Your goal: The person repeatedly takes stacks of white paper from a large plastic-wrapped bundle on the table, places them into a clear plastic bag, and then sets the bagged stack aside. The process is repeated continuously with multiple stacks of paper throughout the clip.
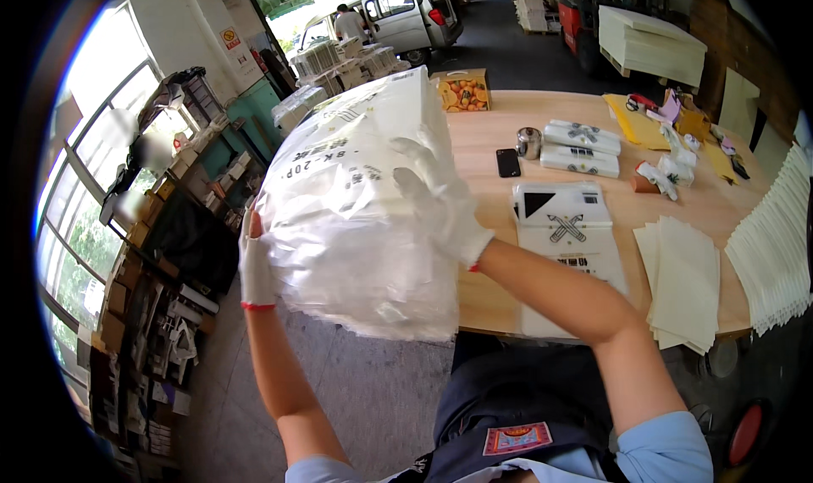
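Observation:
A thick stack of white printed plastic bags (339, 220), glossy and crinkled at its near end, is between my hands at the left end of the table. My left hand (257, 267), in a white glove with a red cuff, grips its left side; most of those fingers are hidden behind the plastic. Gloved likewise, my right hand (445, 208) presses against the stack's right side with its fingers bent over the plastic. To the right of it, a flat printed plastic bag (566, 229) lies on the wooden table (487, 144).
On the table are a black phone (508, 163), a round metal container (528, 143), rolled plastic bags (580, 149), an orange-printed box (462, 90), loose white sheets (684, 280) and a long fanned paper stack (775, 237). Cluttered shelves (144, 280) line the left wall. A person (349, 24) stands near a van.

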Motion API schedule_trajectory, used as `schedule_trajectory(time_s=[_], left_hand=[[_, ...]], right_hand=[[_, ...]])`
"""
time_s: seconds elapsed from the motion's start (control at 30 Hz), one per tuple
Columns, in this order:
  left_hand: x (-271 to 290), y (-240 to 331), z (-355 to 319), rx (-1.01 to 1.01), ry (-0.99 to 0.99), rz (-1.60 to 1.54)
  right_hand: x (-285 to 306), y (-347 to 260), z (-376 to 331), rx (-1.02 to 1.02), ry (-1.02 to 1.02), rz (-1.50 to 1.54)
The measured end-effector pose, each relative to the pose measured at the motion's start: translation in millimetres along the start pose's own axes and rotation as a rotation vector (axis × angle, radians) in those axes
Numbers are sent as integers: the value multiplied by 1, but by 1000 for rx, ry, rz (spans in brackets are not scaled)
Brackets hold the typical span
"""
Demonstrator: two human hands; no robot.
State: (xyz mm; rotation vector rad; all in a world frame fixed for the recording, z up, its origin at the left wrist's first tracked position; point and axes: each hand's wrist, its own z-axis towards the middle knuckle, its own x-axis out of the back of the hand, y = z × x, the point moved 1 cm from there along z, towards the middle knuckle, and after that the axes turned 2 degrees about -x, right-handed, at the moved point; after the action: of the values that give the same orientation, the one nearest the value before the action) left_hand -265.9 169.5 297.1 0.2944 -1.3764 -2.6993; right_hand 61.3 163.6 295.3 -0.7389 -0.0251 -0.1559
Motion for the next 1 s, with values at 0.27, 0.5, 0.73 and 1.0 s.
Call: schedule_trajectory(time_s=[0.27, 0.5, 0.73, 1.0], left_hand=[[42, -129, -88, -276, 117, 171], [-45, -253, -320, 913, 3, 187], [-246, -168, -331, -133, -808, 535], [-381, -200, -315, 41, -1253, 720]], right_hand=[[-22, 0, -86, 490, -271, -643], [44, 89, -289, -498, -1156, -755], [160, 37, -364, -1014, -757, -428], [185, -1, -383, -1134, -284, -449]])
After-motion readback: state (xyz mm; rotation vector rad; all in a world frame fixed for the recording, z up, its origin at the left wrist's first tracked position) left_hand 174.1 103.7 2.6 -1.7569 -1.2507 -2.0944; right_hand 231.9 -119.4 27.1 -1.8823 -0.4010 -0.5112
